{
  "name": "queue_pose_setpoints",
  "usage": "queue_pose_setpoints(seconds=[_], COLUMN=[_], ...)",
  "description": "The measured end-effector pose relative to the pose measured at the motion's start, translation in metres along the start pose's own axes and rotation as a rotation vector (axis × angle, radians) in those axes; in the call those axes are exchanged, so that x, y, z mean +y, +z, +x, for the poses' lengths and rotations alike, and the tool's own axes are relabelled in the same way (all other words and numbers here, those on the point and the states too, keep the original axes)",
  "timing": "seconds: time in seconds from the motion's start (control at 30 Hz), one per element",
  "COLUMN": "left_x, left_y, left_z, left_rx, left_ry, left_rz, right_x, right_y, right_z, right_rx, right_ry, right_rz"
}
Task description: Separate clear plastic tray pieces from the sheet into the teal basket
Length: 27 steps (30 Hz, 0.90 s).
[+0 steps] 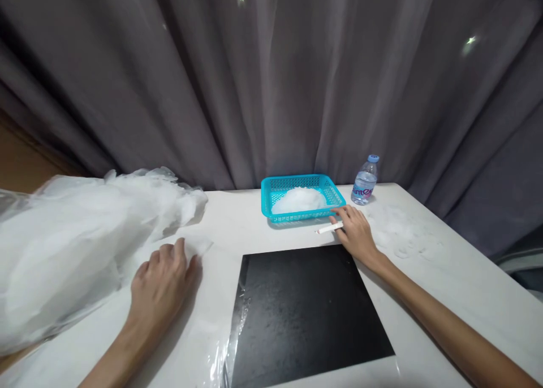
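My left hand point(159, 283) rests palm down on the white table, fingers loosely bent and thumb apart, with no object visible in it. Just beyond its fingertips lies the edge of a big clear plastic bag point(85, 241) of white fluffy stuffing. My right hand point(354, 229) is at the near right corner of a blue plastic basket point(265, 198), fingers bent around a slim white pen point(328, 228). The pen points left, its far end hidden under the fingers. A mound of white fluff point(300, 200) sits inside the basket.
A black rectangular board point(301, 314) lies between my forearms, with shiny clear film along its left edge. Behind my right hand stands a water bottle point(365, 181). Loose white wisps point(396, 229) are scattered at the right. A grey curtain point(292, 82) hangs behind the table point(458, 297).
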State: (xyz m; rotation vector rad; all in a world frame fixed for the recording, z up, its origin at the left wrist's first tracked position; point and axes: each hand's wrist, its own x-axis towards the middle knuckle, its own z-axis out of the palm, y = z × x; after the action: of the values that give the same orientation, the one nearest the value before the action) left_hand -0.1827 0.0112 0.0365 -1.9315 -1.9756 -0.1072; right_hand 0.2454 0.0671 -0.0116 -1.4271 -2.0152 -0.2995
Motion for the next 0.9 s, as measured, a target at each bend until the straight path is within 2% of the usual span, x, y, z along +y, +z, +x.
queue_pose_setpoints(seconds=[0.07,0.13,0.2,0.27,0.37,0.5,0.57,0.63,0.67,0.73,0.9], left_x=[-0.006,-0.012,-0.015,-0.01,0.016,0.066,0.089,0.106,0.112,0.119,0.119], left_y=[-0.003,-0.005,-0.01,-0.017,-0.03,-0.043,-0.045,-0.046,-0.046,-0.046,-0.036], left_z=[0.005,0.012,0.02,0.026,0.029,0.028,0.028,0.03,0.031,0.035,0.044], left_rx=[-0.052,-0.153,-0.231,-0.257,-0.314,-0.405,-0.523,-0.719,-0.797,-0.871,-0.871], left_ry=[-0.064,-0.131,-0.137,-0.102,-0.048,-0.045,-0.045,0.039,0.089,0.152,0.246], left_rz=[-0.186,-0.418,-0.598,-0.711,-0.881,-1.094,-1.257,-1.44,-1.501,-1.562,-1.629], right_x=[0.005,0.008,0.008,0.001,-0.021,-0.062,-0.076,-0.081,-0.08,-0.077,-0.074], right_y=[0.004,0.007,0.008,0.006,-0.001,-0.015,-0.019,-0.02,-0.021,-0.02,-0.02], right_z=[0.006,0.008,0.007,0.006,0.003,-0.002,-0.003,-0.001,0.001,0.005,0.005], right_rx=[0.019,0.037,0.05,0.063,0.007,-0.3,-0.416,-0.457,-0.455,-0.444,-0.452], right_ry=[-0.001,-0.007,-0.026,-0.047,-0.043,-0.017,0.047,0.144,0.193,0.274,0.347], right_rz=[0.003,0.019,0.043,0.105,0.331,0.693,0.842,0.939,0.963,0.993,1.116])
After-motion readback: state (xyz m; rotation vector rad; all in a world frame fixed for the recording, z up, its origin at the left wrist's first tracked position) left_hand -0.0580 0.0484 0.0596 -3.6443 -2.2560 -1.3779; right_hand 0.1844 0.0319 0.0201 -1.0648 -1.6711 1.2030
